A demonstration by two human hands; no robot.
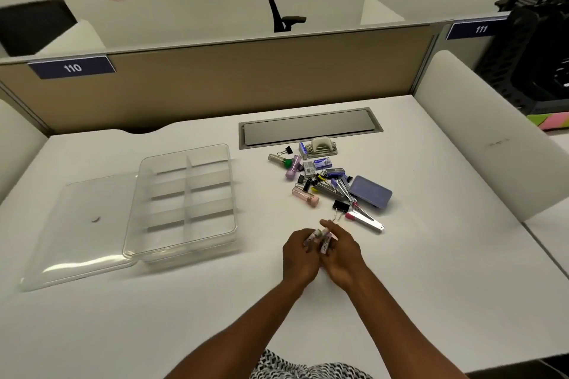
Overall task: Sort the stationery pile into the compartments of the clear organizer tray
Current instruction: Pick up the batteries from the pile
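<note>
White desk [154, 317]: all listed items are borne on it.

Clear organizer tray [181, 203]: set left of centre; it is divided by one long partition and several cross partitions into two columns of compartments, in which no contents are seen. A clear lid [77, 234] is laid flat beside it on the left, its edge overlapped by the tray.

Stationery pile [326, 181]: placed right of the tray and well apart from it, just in front of a grey cable hatch [311, 129]. Noted within it: a beige hole punch [323, 148], small blue boxes [321, 162], a lilac tube [292, 171], a pink tube [306, 196], a green-capped piece [281, 160], black binder clips [340, 205], a flat blue-grey case [371, 191] and a pink-handled metal tool [365, 220].

Left hand [300, 252] and right hand [341, 251]: held together near the pile's front edge. A few small tube-like items [321, 238] are gripped between the curled fingers of both; their kind cannot be told owing to blur
</note>
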